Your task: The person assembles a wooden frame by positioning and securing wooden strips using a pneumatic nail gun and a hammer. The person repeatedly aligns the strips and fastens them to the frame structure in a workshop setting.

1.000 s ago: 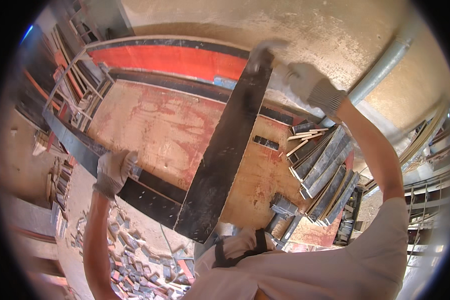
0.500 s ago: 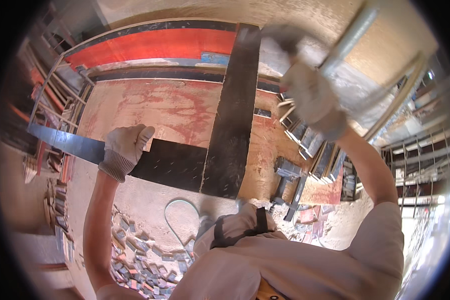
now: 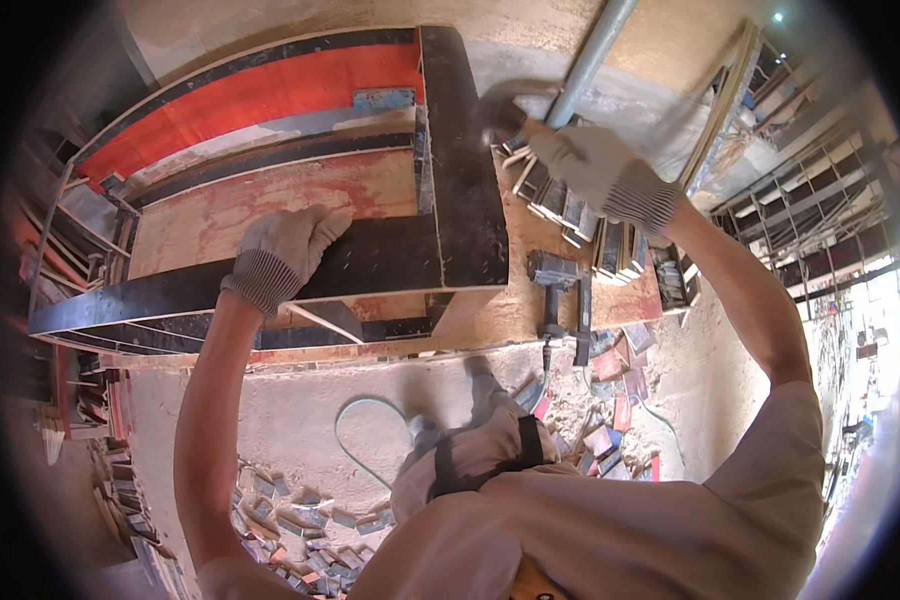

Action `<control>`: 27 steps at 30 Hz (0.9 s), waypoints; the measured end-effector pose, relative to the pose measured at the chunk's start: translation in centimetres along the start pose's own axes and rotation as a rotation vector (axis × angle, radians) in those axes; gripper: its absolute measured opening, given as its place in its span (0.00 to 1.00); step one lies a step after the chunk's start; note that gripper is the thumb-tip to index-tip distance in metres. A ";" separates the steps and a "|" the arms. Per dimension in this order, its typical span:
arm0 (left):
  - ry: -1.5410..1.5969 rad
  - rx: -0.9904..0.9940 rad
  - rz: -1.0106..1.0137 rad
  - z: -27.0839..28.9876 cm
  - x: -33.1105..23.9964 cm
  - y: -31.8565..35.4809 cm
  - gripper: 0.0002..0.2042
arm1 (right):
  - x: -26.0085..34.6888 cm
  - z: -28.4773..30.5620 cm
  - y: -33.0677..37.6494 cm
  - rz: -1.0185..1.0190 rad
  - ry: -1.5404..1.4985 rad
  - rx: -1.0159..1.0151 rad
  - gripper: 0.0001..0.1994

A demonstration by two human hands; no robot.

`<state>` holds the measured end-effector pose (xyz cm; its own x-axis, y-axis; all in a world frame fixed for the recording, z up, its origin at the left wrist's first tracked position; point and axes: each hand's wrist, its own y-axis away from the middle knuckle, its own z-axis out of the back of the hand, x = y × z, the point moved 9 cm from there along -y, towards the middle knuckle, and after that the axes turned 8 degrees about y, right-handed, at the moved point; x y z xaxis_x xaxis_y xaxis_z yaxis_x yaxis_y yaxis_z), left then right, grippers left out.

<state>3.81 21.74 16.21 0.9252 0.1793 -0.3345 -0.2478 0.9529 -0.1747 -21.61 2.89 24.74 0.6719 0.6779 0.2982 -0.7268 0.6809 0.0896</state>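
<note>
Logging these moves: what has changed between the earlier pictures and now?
The right hand brought the blurred hammer from over the far end of the wide black board to beside its right edge, nearer the person. The view has shifted. Nothing was taken up or let go. The left hand stays on the near black board; the black tool still lies to the right.

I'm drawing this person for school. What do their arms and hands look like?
The left hand and right hand each wear a pale glove with a ribbed grey cuff. The forearms are bare; the loose, pale beige sleeves end around the elbow.
</note>
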 end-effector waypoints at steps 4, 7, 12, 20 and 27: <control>0.012 0.113 0.034 -0.7 0.0 -0.3 0.26 | 0.0 2.6 5.5 -0.033 -0.538 -0.337 0.26; 0.043 0.138 0.027 -0.7 -0.4 -0.3 0.26 | 3.1 -0.1 6.6 0.204 0.003 -0.342 0.26; 0.009 0.107 -0.003 -0.5 -0.7 -0.1 0.27 | 1.7 -2.5 5.6 0.081 0.106 -0.183 0.31; 0.055 0.102 -0.031 -0.5 -0.4 -0.3 0.29 | 3.5 -3.9 4.0 0.162 0.172 -0.057 0.36; 0.047 0.094 -0.007 -0.7 -0.5 -0.1 0.29 | 2.2 -6.1 5.9 -0.041 -0.017 0.200 0.35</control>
<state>3.19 21.37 15.72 0.9118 0.1631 -0.3768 -0.2115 0.9732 -0.0903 -23.54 10.10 20.13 0.7002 0.6449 0.3062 -0.7138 0.6382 0.2884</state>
